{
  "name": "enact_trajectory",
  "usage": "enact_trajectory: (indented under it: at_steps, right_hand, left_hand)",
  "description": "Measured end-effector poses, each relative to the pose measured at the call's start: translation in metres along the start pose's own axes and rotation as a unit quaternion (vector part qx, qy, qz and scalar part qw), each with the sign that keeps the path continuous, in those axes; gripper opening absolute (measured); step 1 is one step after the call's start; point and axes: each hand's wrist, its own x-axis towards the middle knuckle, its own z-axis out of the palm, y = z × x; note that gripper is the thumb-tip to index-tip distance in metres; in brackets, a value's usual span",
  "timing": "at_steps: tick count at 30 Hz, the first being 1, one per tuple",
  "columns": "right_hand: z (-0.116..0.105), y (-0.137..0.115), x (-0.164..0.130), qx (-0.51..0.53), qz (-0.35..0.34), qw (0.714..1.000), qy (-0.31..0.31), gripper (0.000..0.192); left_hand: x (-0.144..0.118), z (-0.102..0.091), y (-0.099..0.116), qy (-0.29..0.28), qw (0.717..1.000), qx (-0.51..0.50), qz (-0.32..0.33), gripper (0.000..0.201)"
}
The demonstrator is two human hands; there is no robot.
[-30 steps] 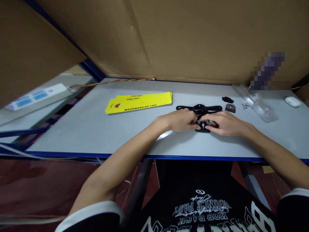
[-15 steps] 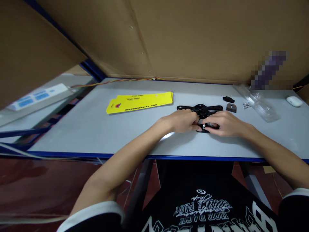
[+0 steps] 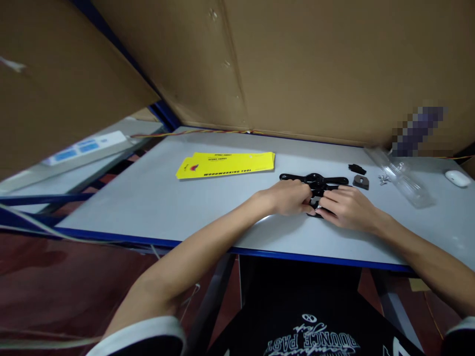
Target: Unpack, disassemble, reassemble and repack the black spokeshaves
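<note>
Nearest, the grey table [image 3: 156, 207] carries both hands, which meet close together at a small black part [image 3: 315, 203]. The left hand [image 3: 289, 198] curls its fingers around the part's left side, pinching it. The right hand [image 3: 345, 207] covers the right side, its fingers bent down onto it. Compared with 0.5 s ago, the 2 hands press tighter and hide more of the part, and the whole scene sits lower in view. Just beyond lies a black winged tool [image 3: 314, 179]. Farther right are 2 small dark pieces [image 3: 360, 182], a clear plastic package [image 3: 403, 177] and a white earbud case [image 3: 457, 178]. Far left lies a yellow card [image 3: 226, 164].
</note>
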Motion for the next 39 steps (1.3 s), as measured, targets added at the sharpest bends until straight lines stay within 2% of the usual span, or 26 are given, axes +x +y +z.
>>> enact_trajectory:
  at_steps: [9,12,21,26,31,39]
  right_hand:
    - [-0.003,-0.017,0.005,-0.065,0.039,0.996,-0.043,0.033]
    - [-0.003,-0.023,0.006,-0.076,0.06,0.994,-0.052,0.028]
    - [-0.001,-0.033,0.014,-0.1,0.09,0.988,-0.078,0.03]
    - [0.006,-0.043,0.015,-0.096,0.122,0.986,-0.067,0.033]
    - [0.004,-0.036,0.011,-0.061,0.121,0.99,-0.048,0.033]
    - [-0.006,-0.029,0.008,-0.059,0.141,0.982,-0.113,0.034]
  left_hand:
    - [0.001,0.009,-0.007,0.018,0.999,-0.017,0.044,0.024]
    - [0.0,0.006,-0.003,0.009,0.999,-0.001,0.032,0.023]
    - [-0.004,-0.002,0.008,-0.015,0.999,0.051,0.004,0.028]
    - [-0.005,-0.006,0.009,-0.04,0.998,0.052,-0.017,0.024]
    - [-0.006,-0.006,0.007,-0.028,0.998,0.038,-0.036,0.036]
    - [-0.011,-0.005,0.012,-0.014,0.995,0.09,-0.03,0.041]
